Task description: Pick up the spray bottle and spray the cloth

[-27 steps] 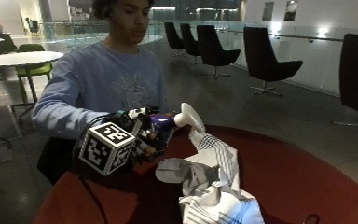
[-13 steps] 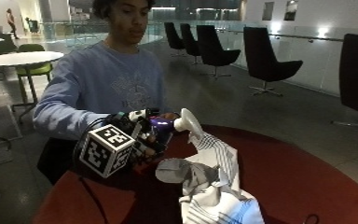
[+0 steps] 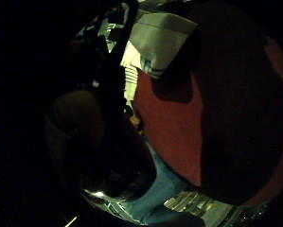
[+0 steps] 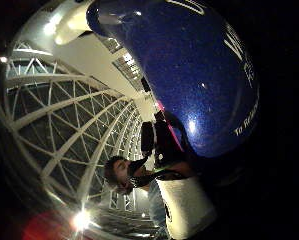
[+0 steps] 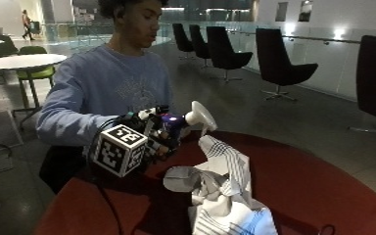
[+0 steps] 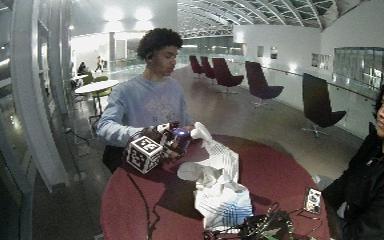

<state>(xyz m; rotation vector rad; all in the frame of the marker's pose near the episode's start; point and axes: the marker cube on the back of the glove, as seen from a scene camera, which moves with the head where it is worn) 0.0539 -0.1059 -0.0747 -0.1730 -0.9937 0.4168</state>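
Observation:
My gloved right hand [image 5: 154, 138] grips a spray bottle [image 5: 175, 122] above the near side of the round red table [image 5: 318, 181]. The bottle has a dark blue body and a white nozzle head [image 5: 201, 116]. The nozzle points at the top of a white striped cloth [image 5: 222, 182], which stands bunched up on the table just beside it. In the thumb side palm view the blue bottle [image 4: 189, 75] fills much of the picture, close to the palm. The cloth [image 3: 155, 42] and the red table [image 3: 179, 137] show in the little finger side view. The bare hand is hidden.
A phone [image 6: 312, 200] lies near the table's edge on the far side from me. Dark chairs [image 5: 279, 66] line the floor behind, and a white table [image 5: 18, 61] with a green chair stands further back.
The nozzle has shifted only slightly beside the cloth's top. The grip on the bottle and the cloth's shape look the same.

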